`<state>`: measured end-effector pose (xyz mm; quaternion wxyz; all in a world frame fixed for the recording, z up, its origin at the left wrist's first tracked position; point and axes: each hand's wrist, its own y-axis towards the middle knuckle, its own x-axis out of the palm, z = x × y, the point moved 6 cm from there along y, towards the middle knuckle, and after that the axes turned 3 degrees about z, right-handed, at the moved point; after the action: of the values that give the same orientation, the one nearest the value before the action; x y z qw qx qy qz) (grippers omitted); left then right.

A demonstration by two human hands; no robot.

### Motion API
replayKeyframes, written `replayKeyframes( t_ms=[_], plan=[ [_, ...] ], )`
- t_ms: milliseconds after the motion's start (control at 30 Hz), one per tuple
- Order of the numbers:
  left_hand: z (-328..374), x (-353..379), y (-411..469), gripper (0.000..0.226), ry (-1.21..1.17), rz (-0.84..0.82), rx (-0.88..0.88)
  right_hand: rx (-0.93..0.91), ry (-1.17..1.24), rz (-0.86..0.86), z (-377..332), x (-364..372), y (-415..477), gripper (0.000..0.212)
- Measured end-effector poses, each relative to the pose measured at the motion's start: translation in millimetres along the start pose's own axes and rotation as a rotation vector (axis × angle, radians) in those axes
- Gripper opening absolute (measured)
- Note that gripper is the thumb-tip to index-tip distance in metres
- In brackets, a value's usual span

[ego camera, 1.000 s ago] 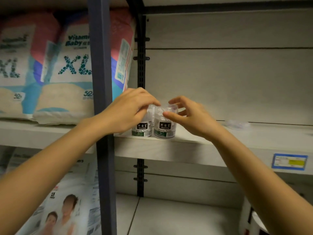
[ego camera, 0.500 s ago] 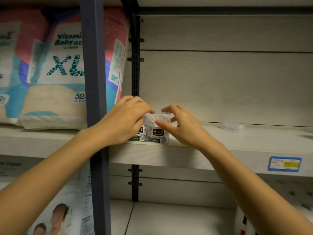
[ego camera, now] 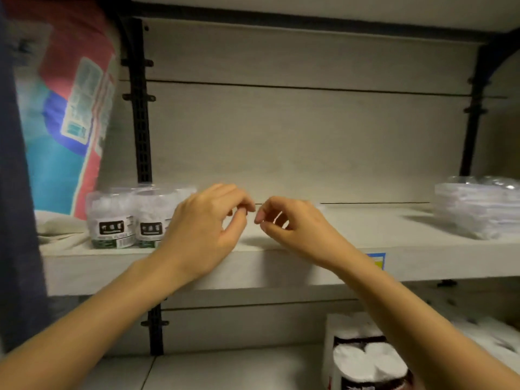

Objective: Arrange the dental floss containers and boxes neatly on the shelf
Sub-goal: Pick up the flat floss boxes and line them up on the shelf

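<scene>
Hands (ego camera: 205,229) loosely curled, one container (ego camera: 150,218) partly hidden

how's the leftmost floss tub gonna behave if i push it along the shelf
The leftmost floss tub looks squat and flat-based, so it should slide rather than tip or roll. Its clear plastic looks smooth, so perhaps slippery and light. It seems to touch the next tub, so a rightward push would probably shift both.

Pale shelf (ego camera: 365,232), floss containers (ego camera: 111,218) side by side at its left, clear plastic stack (ego camera: 478,206) far right.
</scene>
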<state>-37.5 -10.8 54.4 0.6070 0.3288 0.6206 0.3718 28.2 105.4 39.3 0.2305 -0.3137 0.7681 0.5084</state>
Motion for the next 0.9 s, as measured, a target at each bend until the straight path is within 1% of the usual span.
replayKeyframes(
  t_ms=[133,200,233,333,433,500,600,633,700,767,800,833,900],
  plan=[
    [4.4,62.5,29.9,0.019,0.029,-0.244,-0.139,0.073,-0.131,-0.072,54.6,-39.1,8.2,0.013],
    [-2.6,88.9,55.6,0.018,0.025,-0.317,-0.193,0.125,-0.212,-0.088,82.2,-59.4,28.0,0.016],
    [-7.2,101.5,69.1,0.021,0.047,-0.350,-0.207,0.154,-0.271,-0.101,94.5,-66.6,39.4,0.021],
    [-20.1,137.2,100.0,0.031,0.158,-0.476,-0.258,0.246,-0.502,-0.170,127.1,-69.4,67.7,0.046],
    [-31.5,169.0,109.8,0.040,0.221,-0.646,-0.307,0.314,-0.626,-0.280,150.0,-52.2,81.5,0.058],
    [-36.8,184.2,108.0,0.045,0.246,-0.756,-0.323,0.366,-0.577,-0.346,163.3,-39.2,86.3,0.065],
    [-45.8,197.0,102.2,0.046,0.315,-0.836,-0.317,0.439,-0.462,-0.382,174.2,-27.2,83.1,0.076],
    [-51.1,200.9,98.4,0.045,0.335,-0.852,-0.322,0.427,-0.473,-0.394,174.3,-24.5,81.4,0.073],
    [-61.3,205.8,91.2,0.042,0.373,-0.868,-0.338,0.408,-0.472,-0.397,174.0,-21.6,80.5,0.057],
    [-67.5,202.6,90.2,0.045,0.399,-0.849,-0.336,0.443,-0.377,-0.393,172.7,-24.7,79.9,0.040],
    [-66.7,197.6,92.2,0.051,0.395,-0.815,-0.323,0.467,-0.288,-0.386,172.1,-28.5,79.5,0.036],
    [-63.0,190.1,95.2,0.059,0.376,-0.763,-0.304,0.493,-0.162,-0.365,171.2,-34.4,78.8,0.036],
    [-45.9,169.3,100.6,0.077,0.298,-0.615,-0.229,0.557,0.197,-0.332,167.7,-47.4,71.8,0.038]
  ],
)
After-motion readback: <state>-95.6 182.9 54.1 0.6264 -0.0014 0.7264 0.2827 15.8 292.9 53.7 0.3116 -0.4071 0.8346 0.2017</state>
